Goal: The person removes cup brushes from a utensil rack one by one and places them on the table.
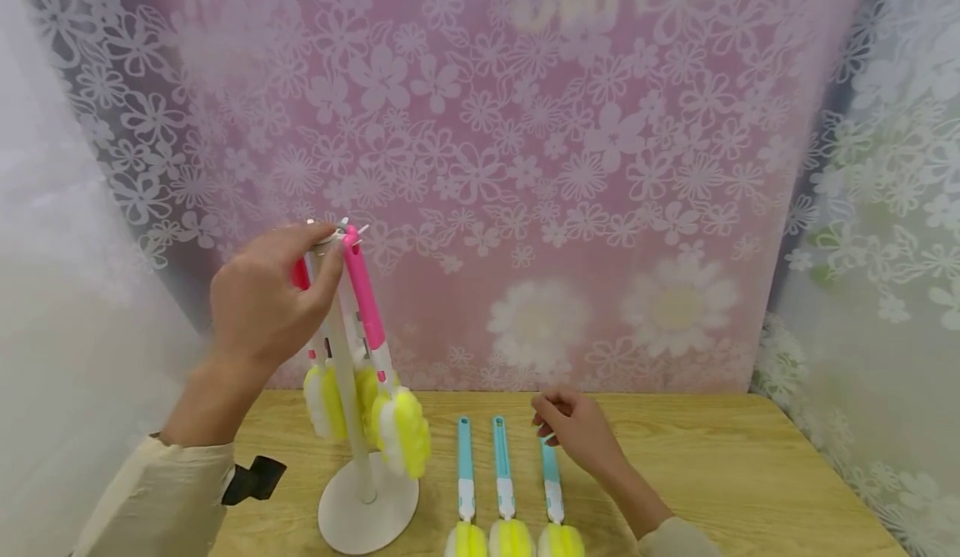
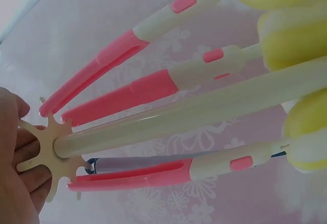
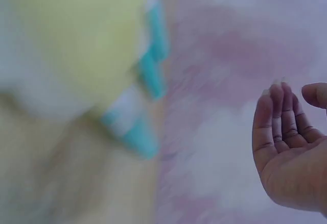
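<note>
A cream rack [image 1: 352, 457] with a round base stands on the table, left of centre. My left hand [image 1: 273, 290] holds its hooked top [image 2: 53, 147], thumb in front and fingers behind. Several sponge bottle brushes hang there, among them a pink-handled brush [image 1: 366, 290] with a yellow and white head. A lilac-grey handle [image 2: 133, 163] shows behind the pole in the left wrist view. My right hand [image 1: 581, 432], fingers loosely bent and holding nothing, hovers over the rightmost blue-handled brush [image 1: 551, 478]; whether they touch I cannot tell.
Two more blue-handled brushes, the left one [image 1: 466, 465] and the middle one [image 1: 502, 465], lie side by side on the wooden table [image 1: 720, 474]. A pink flowered curtain [image 1: 480, 165] hangs behind the table, with pale sheets at both sides.
</note>
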### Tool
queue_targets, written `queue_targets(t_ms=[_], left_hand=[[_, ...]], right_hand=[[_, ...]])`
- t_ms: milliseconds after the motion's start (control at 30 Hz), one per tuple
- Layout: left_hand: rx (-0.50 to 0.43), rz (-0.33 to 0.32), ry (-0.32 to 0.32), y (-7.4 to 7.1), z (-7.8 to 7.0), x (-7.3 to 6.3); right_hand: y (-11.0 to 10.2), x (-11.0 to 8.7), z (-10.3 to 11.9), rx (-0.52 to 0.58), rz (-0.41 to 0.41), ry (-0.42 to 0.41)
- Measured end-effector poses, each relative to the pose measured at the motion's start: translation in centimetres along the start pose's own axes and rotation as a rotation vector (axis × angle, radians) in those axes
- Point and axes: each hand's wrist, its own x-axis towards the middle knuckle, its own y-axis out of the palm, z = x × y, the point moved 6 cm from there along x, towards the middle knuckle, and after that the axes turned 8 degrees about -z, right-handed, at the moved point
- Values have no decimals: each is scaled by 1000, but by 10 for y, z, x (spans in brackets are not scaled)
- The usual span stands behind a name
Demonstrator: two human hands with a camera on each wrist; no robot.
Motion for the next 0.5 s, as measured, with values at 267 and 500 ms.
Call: queue_targets(t_ms=[267,500], left_hand=[[3,-84,40,5,-3,-4],[-7,-136,33,1,-3,-4]], right_hand=[[58,-8,93,109,80,-272],[106,-15,142,98,108,-340]])
